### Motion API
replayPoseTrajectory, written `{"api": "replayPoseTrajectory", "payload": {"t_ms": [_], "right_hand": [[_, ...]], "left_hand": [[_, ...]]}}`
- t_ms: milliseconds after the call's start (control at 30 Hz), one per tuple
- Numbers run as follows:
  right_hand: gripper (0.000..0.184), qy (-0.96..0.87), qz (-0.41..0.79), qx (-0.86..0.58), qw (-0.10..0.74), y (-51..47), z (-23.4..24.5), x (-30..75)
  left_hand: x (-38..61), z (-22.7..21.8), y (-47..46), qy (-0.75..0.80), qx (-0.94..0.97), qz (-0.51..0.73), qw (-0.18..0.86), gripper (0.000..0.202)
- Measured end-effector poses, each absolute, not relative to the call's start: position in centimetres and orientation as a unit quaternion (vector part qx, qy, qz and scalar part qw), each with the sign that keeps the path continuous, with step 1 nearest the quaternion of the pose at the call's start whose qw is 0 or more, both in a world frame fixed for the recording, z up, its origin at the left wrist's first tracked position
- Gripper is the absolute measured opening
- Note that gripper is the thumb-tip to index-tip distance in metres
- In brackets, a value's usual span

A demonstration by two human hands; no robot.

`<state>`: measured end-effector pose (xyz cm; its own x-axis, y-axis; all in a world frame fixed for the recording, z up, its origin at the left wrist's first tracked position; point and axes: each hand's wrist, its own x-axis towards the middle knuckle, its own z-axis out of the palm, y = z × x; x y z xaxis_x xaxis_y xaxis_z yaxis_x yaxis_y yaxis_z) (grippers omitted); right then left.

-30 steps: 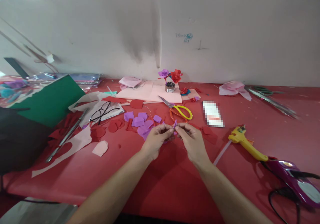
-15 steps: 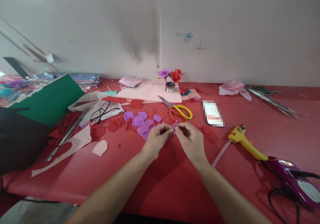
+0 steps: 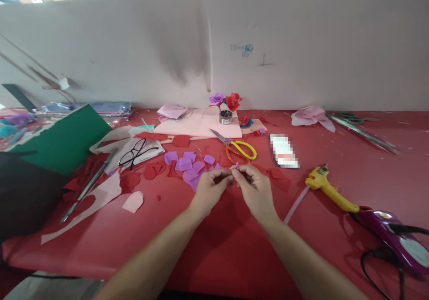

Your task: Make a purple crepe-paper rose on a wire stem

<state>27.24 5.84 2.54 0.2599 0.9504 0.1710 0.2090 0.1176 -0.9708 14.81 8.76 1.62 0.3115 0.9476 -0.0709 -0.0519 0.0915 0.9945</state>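
Observation:
My left hand (image 3: 211, 188) and my right hand (image 3: 253, 190) meet at the fingertips over the red table (image 3: 217, 255). Both pinch a small purple paper piece (image 3: 236, 164), most of it covered by the fingers. Just left of my left hand lie several cut purple paper petals (image 3: 184, 164), with red petals (image 3: 155, 169) farther left. Beyond my hands rest scissors (image 3: 243, 149) with yellow and orange handles. Behind them a purple paper flower (image 3: 217, 99) and a red one (image 3: 233, 102) stand in a small round holder (image 3: 225, 118).
A yellow glue gun (image 3: 330, 190) and a purple corded device (image 3: 392, 237) lie at the right. A phone (image 3: 284, 150) sits behind my right hand. Eyeglasses (image 3: 137, 152), paper scraps and a green board (image 3: 63, 143) occupy the left. A pale wall (image 3: 301, 45) stands behind.
The purple piece sticks out less above my fingertips, and the fingers have drawn closer around it. The whole view has shifted slightly; the table items stay in place.

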Motion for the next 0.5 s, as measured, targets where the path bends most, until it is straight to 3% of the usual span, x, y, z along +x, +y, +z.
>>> {"api": "replayPoseTrajectory", "payload": {"t_ms": [500], "right_hand": [[0.024,-0.444,0.447,-0.539,0.559,6.42,1.82,27.49]], "left_hand": [[15.11,2.12,8.59,0.42,0.507,0.419,0.625,0.014]]}}
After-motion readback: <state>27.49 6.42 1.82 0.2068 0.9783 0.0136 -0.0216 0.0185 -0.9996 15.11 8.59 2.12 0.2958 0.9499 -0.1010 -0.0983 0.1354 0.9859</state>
